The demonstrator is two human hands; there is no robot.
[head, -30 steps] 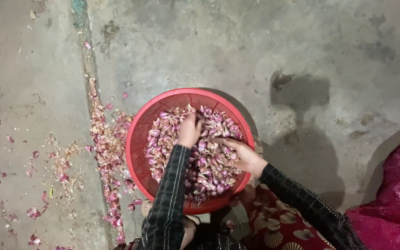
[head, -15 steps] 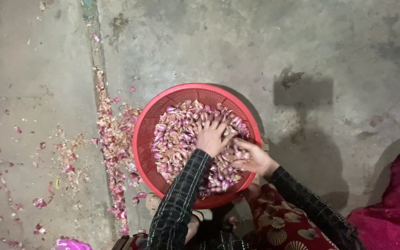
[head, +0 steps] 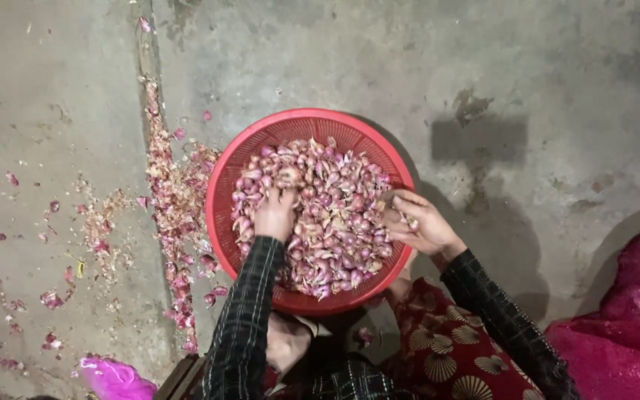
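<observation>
A round red plastic basket [head: 240, 152] sits on the concrete floor, filled with small pink-purple shallots [head: 335, 215]. My left hand [head: 275, 213] reaches into the pile at the basket's left side, fingers curled among the bulbs. At the basket's right rim, my right hand [head: 416, 224] has its fingers closed around a shallot. Both arms wear dark checked sleeves.
Pink shallot peels [head: 175, 215] lie scattered along a floor seam left of the basket. A magenta mesh sack [head: 624, 326] lies at the bottom right, and a pink plastic scrap [head: 112, 376] at the bottom left. My foot [head: 287, 342] and patterned red cloth [head: 438, 348] are below the basket.
My left hand has moved from the middle of the pile to its left side. My right hand stays at the right rim. The view has shifted slightly.
</observation>
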